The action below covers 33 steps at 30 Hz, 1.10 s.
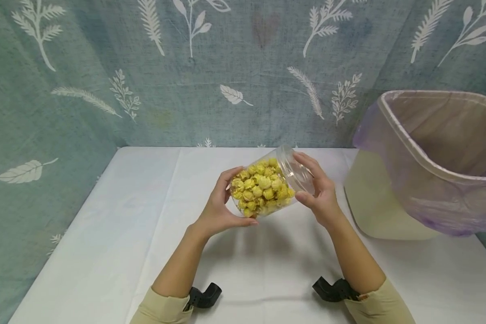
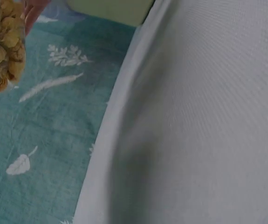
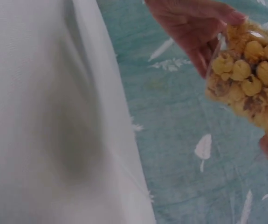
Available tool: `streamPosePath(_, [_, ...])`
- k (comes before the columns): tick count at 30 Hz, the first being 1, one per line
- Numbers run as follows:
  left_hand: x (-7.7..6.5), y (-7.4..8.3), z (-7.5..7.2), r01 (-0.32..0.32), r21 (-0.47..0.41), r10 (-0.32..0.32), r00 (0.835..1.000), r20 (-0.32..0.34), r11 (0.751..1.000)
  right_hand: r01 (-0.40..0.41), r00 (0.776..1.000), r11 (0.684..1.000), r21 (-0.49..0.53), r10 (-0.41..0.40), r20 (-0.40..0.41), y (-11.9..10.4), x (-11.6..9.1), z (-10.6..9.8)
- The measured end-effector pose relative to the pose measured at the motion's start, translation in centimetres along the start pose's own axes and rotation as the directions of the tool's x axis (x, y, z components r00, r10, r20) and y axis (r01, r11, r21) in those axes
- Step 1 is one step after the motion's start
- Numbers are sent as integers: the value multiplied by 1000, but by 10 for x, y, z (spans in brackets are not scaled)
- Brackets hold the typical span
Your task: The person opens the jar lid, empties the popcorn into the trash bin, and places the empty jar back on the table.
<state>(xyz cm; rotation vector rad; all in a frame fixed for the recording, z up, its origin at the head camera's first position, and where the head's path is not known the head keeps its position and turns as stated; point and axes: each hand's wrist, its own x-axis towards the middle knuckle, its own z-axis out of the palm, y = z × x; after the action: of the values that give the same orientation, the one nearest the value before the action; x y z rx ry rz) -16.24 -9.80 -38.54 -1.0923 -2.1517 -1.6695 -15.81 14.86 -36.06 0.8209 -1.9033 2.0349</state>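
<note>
Both hands hold a clear jar of yellow popcorn [image 1: 263, 186] above the white table, tilted with its lidded end up and to the right. My left hand [image 1: 222, 202] grips the base end, thumb below and fingers behind it. Around the clear lid [image 1: 295, 171] curl the fingers and thumb of my right hand [image 1: 321, 193]. In the left wrist view only part of the popcorn [image 2: 3, 46] shows at the upper left edge. From the right wrist, the jar's popcorn [image 3: 248, 74] appears with the left hand [image 3: 194, 23] at its base.
To the right stands a pale bin [image 1: 380, 198] lined with a translucent purple bag [image 1: 441, 198]. A white cloth [image 1: 146, 252] covers the table. Behind it hangs a blue-green curtain [image 1: 162, 90] with white leaf prints. Black wrist mounts [image 1: 204, 297] sit at both cuffs.
</note>
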Motion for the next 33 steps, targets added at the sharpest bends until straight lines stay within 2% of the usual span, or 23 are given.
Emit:
streamPosePath(3, [-1, -3, -1, 0, 0, 0, 1000, -7, 1000, -102, 994, 994, -42, 104, 34, -5, -1, 2])
streamPosePath(5, [-2, -5, -1, 3, -16, -3, 1000, 5, 1000, -150, 988, 985, -83, 152, 22, -8, -3, 5])
streamPosePath(7, [-3, -8, 0, 1, -33, 0, 1000, 27, 999, -183, 983, 973, -143, 182, -24, -12, -5, 9])
streamPosePath(11, [-3, -8, 8, -17, -80, 22, 998, 58, 997, -216, 971, 953, -214, 186, -153, -19, -9, 15])
streamPosePath(14, [-4, -6, 16, -11, -88, 14, 999, 35, 996, -210, 966, 953, -216, 169, -194, -21, -9, 17])
streamPosePath(17, [-4, -6, 20, -9, -60, 8, 1000, -9, 998, -209, 965, 957, -202, 169, -200, -22, -9, 18])
streamPosePath(21, [-3, -9, 17, -70, 23, 71, 996, -47, 997, -192, 967, 974, -117, 167, -190, -20, -8, 17])
streamPosePath(24, [-1, -9, 14, -101, 71, 105, 993, -57, 992, -150, 972, 988, -32, 141, -190, -17, -8, 17])
streamPosePath(27, [1, -8, 12, -105, 77, 110, 992, -55, 991, -92, 974, 996, 3, 91, -206, -12, -8, 19])
streamPosePath(33, [2, -6, 11, -105, 50, 108, 992, -59, 993, 4, 976, 1000, -17, -8, -219, -5, -9, 21])
